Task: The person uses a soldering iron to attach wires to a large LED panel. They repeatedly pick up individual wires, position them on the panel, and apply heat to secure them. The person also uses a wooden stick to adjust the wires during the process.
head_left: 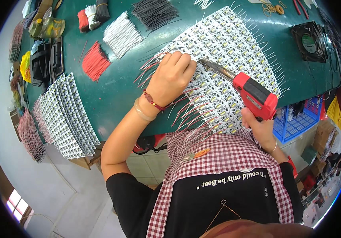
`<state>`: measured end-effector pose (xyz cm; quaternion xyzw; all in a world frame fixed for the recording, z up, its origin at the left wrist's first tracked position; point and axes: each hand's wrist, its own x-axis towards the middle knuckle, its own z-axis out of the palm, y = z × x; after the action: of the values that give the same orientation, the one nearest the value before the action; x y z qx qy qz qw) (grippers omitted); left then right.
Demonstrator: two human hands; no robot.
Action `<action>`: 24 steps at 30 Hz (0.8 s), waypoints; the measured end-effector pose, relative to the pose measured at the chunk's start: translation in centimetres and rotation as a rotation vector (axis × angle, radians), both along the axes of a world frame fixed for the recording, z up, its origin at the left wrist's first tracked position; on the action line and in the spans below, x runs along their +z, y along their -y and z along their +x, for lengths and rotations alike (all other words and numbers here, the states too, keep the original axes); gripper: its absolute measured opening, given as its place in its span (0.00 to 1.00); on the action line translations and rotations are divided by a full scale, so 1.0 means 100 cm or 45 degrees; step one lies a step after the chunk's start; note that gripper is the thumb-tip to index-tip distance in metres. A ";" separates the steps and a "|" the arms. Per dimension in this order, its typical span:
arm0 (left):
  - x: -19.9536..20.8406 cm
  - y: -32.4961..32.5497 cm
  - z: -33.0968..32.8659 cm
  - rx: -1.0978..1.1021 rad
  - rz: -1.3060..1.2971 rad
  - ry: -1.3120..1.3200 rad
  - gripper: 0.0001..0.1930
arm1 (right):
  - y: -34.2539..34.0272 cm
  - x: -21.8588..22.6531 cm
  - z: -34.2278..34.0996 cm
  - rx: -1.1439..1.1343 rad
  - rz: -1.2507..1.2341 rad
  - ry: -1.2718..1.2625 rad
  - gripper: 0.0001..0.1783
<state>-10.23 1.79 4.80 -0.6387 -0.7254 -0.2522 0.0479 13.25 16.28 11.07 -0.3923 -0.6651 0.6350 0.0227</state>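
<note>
hands (171,74) (261,129): 2 | soldering gun (254,95): 1 | red-wire bundles (95,61) (83,21): 2 | black-wire bundles (154,14) (102,11): 2 | fan (308,43): 1

right hand (259,129) gripping red-black soldering gun (257,94), tip (203,62) over white panel (228,37); left hand (173,74) beside tip, eight o'clock. black fan (309,42), two o'clock in view.

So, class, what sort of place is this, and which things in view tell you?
Probably a small electronics assembly workshop: the right hand holds what looks like a red soldering gun over a large white circuit-board panel, and cut red wires lie bunched on the green table.
</note>
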 end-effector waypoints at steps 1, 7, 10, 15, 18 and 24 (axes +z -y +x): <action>-0.001 0.000 0.000 0.002 0.005 -0.001 0.13 | 0.000 -0.002 0.001 0.009 0.026 -0.004 0.07; 0.001 0.001 0.002 0.008 0.016 0.024 0.13 | 0.000 0.004 0.003 -0.066 -0.057 -0.058 0.07; 0.002 0.001 0.002 0.009 0.003 0.028 0.13 | -0.001 0.005 0.003 -0.050 -0.052 -0.035 0.08; 0.001 0.000 0.002 -0.001 0.014 0.006 0.13 | 0.001 0.003 0.004 -0.056 -0.071 -0.038 0.09; 0.001 0.001 0.001 -0.014 0.037 0.025 0.14 | 0.001 0.004 0.002 -0.067 -0.099 -0.041 0.09; -0.004 0.004 0.002 0.005 0.063 0.043 0.13 | 0.000 0.001 0.003 -0.044 -0.099 -0.067 0.09</action>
<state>-10.01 1.44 4.42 -0.6316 -0.7208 -0.2807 0.0522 13.54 16.31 11.21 -0.3876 -0.6323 0.6698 0.0360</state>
